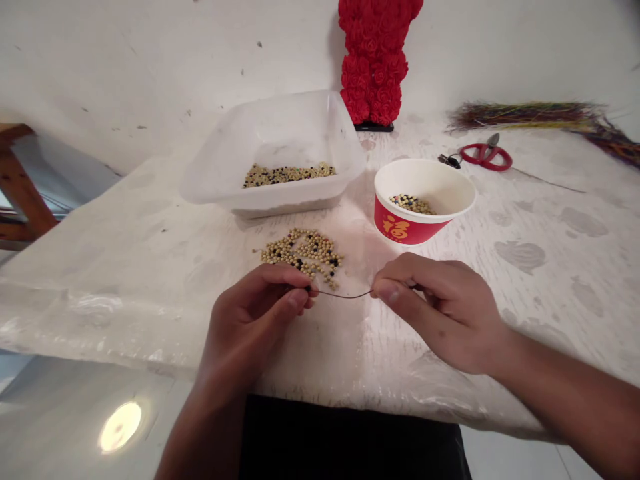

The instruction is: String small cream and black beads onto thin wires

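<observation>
A thin dark cord point(345, 297) runs between my two hands, sagging slightly. My left hand point(263, 303) pinches its left end, with a small dark bead at the fingertips. The right end is pinched between thumb and forefinger of my right hand point(440, 303). Just behind my left hand, a loose pile of beige and dark beads point(305, 250) lies on the table. A red and white paper bowl point(413, 230) holding more beads stands behind my right hand. Farther back is a translucent plastic tub point(285, 197) with beads along its bottom.
Red-handled scissors point(486, 157) lie at the right of the covered table point(150, 267), beside a small dark object point(450, 161). A bundle of coloured cords point(530, 115) rests near the wall. A red rose figure point(373, 73) stands at the back.
</observation>
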Available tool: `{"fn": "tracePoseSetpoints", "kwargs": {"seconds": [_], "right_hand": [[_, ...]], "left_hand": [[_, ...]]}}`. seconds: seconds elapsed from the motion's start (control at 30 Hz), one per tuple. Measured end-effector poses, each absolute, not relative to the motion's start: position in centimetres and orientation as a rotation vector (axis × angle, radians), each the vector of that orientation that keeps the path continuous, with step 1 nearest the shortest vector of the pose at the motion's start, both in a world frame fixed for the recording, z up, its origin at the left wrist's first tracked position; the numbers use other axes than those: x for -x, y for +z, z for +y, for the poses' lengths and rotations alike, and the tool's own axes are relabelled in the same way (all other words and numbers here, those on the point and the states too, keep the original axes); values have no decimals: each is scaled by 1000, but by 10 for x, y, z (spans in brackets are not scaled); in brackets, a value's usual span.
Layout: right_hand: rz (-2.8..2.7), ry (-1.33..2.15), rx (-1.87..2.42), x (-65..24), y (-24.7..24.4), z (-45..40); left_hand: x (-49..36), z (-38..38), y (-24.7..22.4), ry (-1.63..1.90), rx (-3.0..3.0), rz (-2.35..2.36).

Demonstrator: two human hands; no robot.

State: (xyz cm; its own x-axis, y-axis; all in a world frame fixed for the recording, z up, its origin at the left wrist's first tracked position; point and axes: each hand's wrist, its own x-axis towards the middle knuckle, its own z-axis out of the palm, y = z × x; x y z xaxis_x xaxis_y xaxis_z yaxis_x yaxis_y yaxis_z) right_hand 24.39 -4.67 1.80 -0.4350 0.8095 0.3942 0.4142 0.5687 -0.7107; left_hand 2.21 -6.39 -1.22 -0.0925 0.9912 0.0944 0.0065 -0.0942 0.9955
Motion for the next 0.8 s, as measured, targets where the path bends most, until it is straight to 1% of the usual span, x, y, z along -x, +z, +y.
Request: {"fn": "tracePoseSetpoints", "kwargs": {"seconds": [0.5,0.8], "right_hand": [[-2053,686,981,-245,15,-45],[-2063,685,964,-245,13,-44]], "left_hand": [[-23,-64,-9,1292,-1259,1297],[-25,-66,-8,1321,-1253,1266]]}}
